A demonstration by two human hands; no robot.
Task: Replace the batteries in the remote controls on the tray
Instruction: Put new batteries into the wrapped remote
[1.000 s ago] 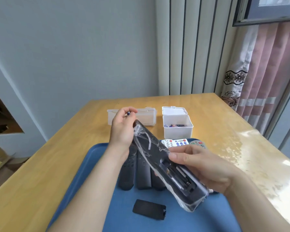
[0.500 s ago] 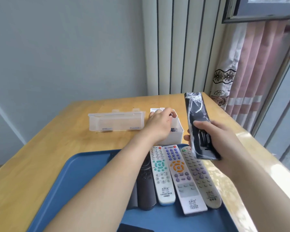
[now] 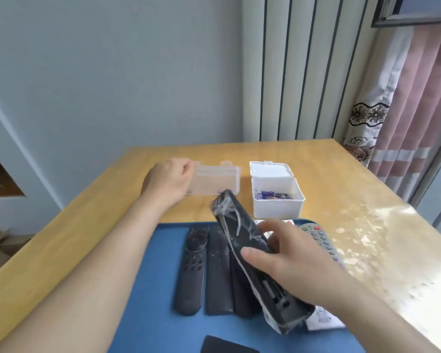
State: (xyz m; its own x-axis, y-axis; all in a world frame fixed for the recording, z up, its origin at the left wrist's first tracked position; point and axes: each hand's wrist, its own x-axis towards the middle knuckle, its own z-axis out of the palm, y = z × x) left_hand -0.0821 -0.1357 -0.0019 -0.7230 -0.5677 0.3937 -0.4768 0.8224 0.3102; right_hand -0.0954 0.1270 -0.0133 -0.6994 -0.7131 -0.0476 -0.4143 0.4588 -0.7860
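Observation:
My right hand [image 3: 293, 263] grips a black remote wrapped in clear film [image 3: 237, 225] and holds it tilted above the blue tray [image 3: 143, 301]. The remote's open battery bay [image 3: 278, 295] faces up near my wrist. My left hand [image 3: 167, 183] reaches over the table to the left end of a clear plastic box [image 3: 217, 180]. Its fingertips are blurred, and I cannot tell whether they hold anything. A white open box [image 3: 278, 207] holds several batteries [image 3: 274, 195]. Two black remotes [image 3: 192, 266] [image 3: 218, 273] lie on the tray, and a black battery cover [image 3: 227, 346] lies at its near edge.
A grey remote [image 3: 320, 239] and other light remotes lie on the tray under my right hand. The wooden table [image 3: 367, 225] ends at a wall behind and at curtains [image 3: 405, 123] to the right.
My left hand left the white battery box and moved left to the clear box. My right hand brought the wrapped remote down from upright to tilted over the tray.

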